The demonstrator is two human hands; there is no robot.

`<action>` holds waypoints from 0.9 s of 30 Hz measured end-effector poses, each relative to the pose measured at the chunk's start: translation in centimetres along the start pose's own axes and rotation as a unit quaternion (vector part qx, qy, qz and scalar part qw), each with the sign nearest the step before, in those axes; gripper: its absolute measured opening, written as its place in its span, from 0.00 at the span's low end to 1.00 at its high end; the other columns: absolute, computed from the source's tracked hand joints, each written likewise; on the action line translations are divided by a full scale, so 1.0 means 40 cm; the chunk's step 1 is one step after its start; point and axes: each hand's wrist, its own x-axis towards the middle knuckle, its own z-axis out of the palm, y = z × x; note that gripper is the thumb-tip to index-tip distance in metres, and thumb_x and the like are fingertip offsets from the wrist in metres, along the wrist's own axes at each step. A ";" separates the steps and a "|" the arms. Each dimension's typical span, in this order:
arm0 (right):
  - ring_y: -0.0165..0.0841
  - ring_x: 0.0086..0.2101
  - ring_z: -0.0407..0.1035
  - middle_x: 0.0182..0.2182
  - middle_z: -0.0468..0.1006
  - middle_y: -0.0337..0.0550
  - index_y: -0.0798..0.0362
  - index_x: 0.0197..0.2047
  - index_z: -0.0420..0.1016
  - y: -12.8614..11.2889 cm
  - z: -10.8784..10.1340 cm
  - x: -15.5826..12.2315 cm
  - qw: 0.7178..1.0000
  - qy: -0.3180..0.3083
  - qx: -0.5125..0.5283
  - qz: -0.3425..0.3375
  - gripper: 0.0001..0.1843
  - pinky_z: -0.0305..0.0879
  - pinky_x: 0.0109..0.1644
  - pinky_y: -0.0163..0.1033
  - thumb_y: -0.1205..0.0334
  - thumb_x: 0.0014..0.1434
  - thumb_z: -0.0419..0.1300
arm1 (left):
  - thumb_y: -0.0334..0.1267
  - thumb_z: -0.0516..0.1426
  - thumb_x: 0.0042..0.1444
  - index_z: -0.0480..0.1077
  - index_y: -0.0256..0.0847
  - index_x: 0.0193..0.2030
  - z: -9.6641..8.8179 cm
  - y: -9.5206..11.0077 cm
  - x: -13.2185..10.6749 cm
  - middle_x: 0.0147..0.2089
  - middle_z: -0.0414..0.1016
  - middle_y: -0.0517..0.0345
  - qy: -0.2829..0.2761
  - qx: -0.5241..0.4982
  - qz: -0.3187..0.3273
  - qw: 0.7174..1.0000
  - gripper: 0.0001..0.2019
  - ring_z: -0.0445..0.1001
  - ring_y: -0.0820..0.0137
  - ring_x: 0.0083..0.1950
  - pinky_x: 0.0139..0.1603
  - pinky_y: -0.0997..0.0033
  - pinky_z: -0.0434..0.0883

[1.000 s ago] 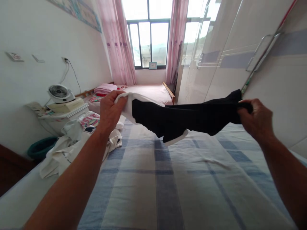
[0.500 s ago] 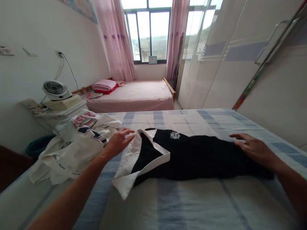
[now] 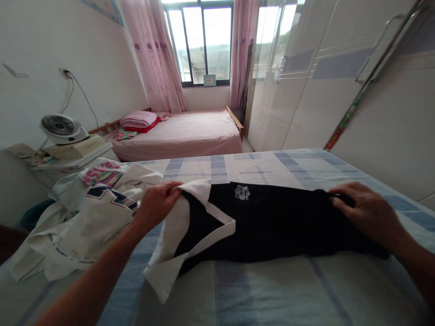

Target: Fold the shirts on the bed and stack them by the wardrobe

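A black shirt [image 3: 272, 222] with a white collar [image 3: 190, 226] and a small white crest lies folded lengthwise across the blue-checked bed [image 3: 272, 290]. My left hand [image 3: 158, 203] pinches the white collar at the shirt's left end, fingers closed on the cloth. At the shirt's right end my right hand [image 3: 369, 210] rests with its fingers curled round the black hem.
A heap of white printed clothes [image 3: 84, 213] lies on the bed's left part. A small fan [image 3: 59, 127] stands on a side table at the left wall. A pink bed [image 3: 183, 133] is beyond, wardrobe doors [image 3: 340, 81] on the right.
The shirt, held up in the air a second ago, now lies on the bed. Both hands had opened flat over it and have now closed on its two ends.
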 end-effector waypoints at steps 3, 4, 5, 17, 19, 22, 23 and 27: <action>0.39 0.42 0.70 0.41 0.74 0.43 0.45 0.38 0.75 -0.007 -0.061 0.041 0.997 0.078 -0.003 -0.001 0.15 0.64 0.44 0.44 0.50 0.53 0.53 | 0.45 0.53 0.56 0.76 0.44 0.45 -0.094 0.011 0.018 0.39 0.80 0.60 0.121 -0.081 -0.054 0.988 0.16 0.76 0.64 0.41 0.43 0.67 0.72; 0.38 0.41 0.70 0.41 0.74 0.43 0.46 0.38 0.76 -0.013 -0.070 0.072 0.996 0.091 0.003 0.002 0.15 0.64 0.43 0.42 0.50 0.53 0.53 | 0.45 0.54 0.55 0.76 0.44 0.45 -0.113 0.011 0.045 0.39 0.80 0.61 0.157 -0.083 -0.062 0.982 0.15 0.76 0.64 0.40 0.43 0.67 0.72; 0.36 0.39 0.70 0.40 0.75 0.43 0.47 0.39 0.77 -0.021 -0.071 0.112 0.995 0.099 0.010 0.007 0.16 0.63 0.43 0.41 0.51 0.53 0.53 | 0.45 0.54 0.56 0.76 0.44 0.46 -0.123 0.009 0.082 0.39 0.80 0.61 0.185 -0.080 -0.061 0.978 0.16 0.76 0.65 0.40 0.43 0.67 0.72; 0.44 0.47 0.66 0.46 0.72 0.50 0.53 0.49 0.70 -0.132 0.162 0.230 0.999 0.024 -0.011 0.041 0.20 0.63 0.48 0.47 0.51 0.60 0.50 | 0.46 0.47 0.62 0.73 0.40 0.46 0.068 -0.033 0.130 0.47 0.75 0.51 -0.049 -0.009 0.077 0.996 0.18 0.75 0.63 0.47 0.50 0.64 0.70; 0.41 0.42 0.69 0.39 0.74 0.47 0.50 0.41 0.72 -0.146 0.167 0.134 1.000 -0.009 0.022 0.000 0.16 0.65 0.45 0.45 0.50 0.61 0.48 | 0.47 0.50 0.61 0.68 0.44 0.55 0.091 -0.030 0.017 0.56 0.70 0.50 -0.048 -0.017 0.138 0.989 0.19 0.70 0.62 0.56 0.55 0.63 0.68; 0.36 0.38 0.71 0.39 0.74 0.44 0.48 0.40 0.72 -0.187 0.153 0.028 0.984 -0.128 0.094 -0.081 0.15 0.67 0.41 0.41 0.51 0.63 0.48 | 0.43 0.58 0.55 0.66 0.49 0.58 0.116 -0.040 -0.082 0.63 0.63 0.50 -0.059 0.068 0.260 0.961 0.23 0.62 0.55 0.63 0.62 0.52 0.62; 0.36 0.39 0.71 0.41 0.74 0.44 0.47 0.44 0.71 -0.209 0.149 0.011 0.978 -0.149 0.110 -0.101 0.15 0.67 0.42 0.42 0.51 0.62 0.49 | 0.40 0.58 0.54 0.66 0.48 0.58 0.124 -0.047 -0.090 0.64 0.62 0.49 -0.056 0.096 0.271 0.956 0.23 0.61 0.53 0.64 0.63 0.49 0.60; 0.41 0.47 0.68 0.51 0.70 0.49 0.50 0.57 0.65 -0.326 0.172 0.018 0.973 -0.129 0.116 -0.149 0.25 0.64 0.50 0.47 0.55 0.56 0.57 | 0.34 0.52 0.58 0.72 0.42 0.48 0.159 -0.066 -0.038 0.60 0.67 0.46 -0.049 0.113 0.202 0.972 0.14 0.65 0.54 0.61 0.60 0.51 0.63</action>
